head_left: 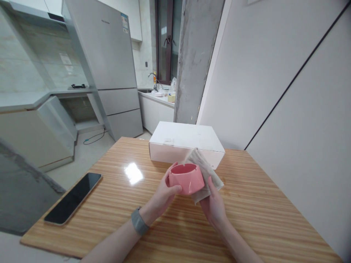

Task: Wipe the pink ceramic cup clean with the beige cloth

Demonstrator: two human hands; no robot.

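A pink faceted ashtray (186, 178) is held above the wooden table (255, 215), near its middle. My left hand (164, 193) grips the ashtray's left side, thumb on its front face. My right hand (214, 205) holds a beige cloth (204, 168) pressed against the ashtray's right side and underside. The cloth sticks up behind the ashtray. A grey band sits on my left wrist.
A white cardboard box (186, 143) lies on the table just behind my hands. A black phone (73, 197) lies face up near the table's left edge. A white wall runs along the right. A fridge (109, 65), a grey pillar (196, 58) and kitchen counters stand beyond.
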